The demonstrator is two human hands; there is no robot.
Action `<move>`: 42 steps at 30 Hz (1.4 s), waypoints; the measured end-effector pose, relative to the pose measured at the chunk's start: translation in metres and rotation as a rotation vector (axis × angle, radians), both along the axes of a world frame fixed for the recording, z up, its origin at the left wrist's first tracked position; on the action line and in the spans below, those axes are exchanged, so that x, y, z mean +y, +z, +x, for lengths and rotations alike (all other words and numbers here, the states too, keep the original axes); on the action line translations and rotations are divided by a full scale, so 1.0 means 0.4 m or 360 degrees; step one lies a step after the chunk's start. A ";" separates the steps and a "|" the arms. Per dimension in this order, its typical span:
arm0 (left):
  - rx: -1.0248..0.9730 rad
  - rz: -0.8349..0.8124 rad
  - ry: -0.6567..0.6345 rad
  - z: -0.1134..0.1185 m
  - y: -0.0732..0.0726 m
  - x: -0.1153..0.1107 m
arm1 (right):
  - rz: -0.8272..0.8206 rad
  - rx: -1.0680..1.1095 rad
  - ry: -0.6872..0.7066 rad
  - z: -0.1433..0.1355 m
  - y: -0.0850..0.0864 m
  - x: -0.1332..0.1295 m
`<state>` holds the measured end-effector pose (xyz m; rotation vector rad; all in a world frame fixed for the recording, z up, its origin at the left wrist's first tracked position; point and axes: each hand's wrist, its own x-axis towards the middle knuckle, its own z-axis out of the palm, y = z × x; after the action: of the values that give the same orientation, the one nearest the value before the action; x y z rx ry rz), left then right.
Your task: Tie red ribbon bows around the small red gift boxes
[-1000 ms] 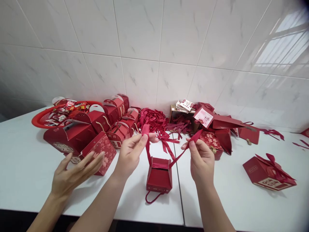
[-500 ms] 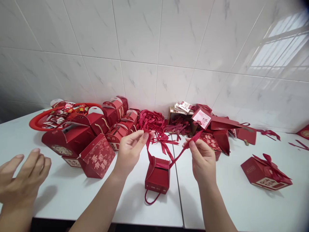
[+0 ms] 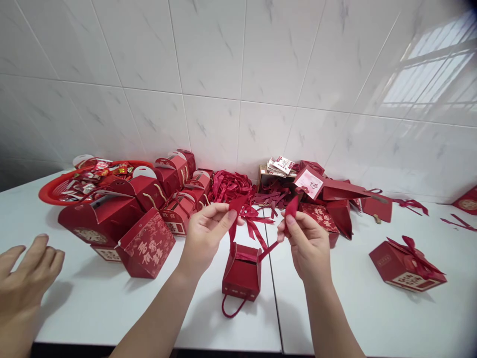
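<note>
A small red gift box (image 3: 241,276) stands on the white table in front of me, a cord handle hanging at its near side. Red ribbon (image 3: 269,250) runs up from the box's top to both hands. Above the box on the left, my left hand (image 3: 209,233) pinches one ribbon end between thumb and fingers. My right hand (image 3: 306,237) grips the other end, level with the left and a short way apart from it. Both ends stick up past the fingertips. Behind the box lies a tangled pile of red ribbons (image 3: 233,187).
Another person's hand (image 3: 28,278) is at the left edge. Red boxes (image 3: 147,243) are stacked beside a red basket (image 3: 48,191) of sweets. Flat cards (image 3: 281,165) and more boxes lie at the back right. A bow-tied box (image 3: 408,266) sits right.
My hands have come slightly closer together, and the ribbon ends now stand up above the fingers. The other person's hand has shifted left and down in view.
</note>
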<state>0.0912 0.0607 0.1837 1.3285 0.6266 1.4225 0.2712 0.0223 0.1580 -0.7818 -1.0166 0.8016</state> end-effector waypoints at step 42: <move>0.1018 0.0635 0.0693 -0.057 -0.078 -0.009 | 0.0497 -0.1218 -0.0628 0.035 -0.075 -0.014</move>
<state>0.0685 0.0573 0.1523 2.0928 1.1454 1.5067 0.2852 0.0165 0.1278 -0.9967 -1.5495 -0.0297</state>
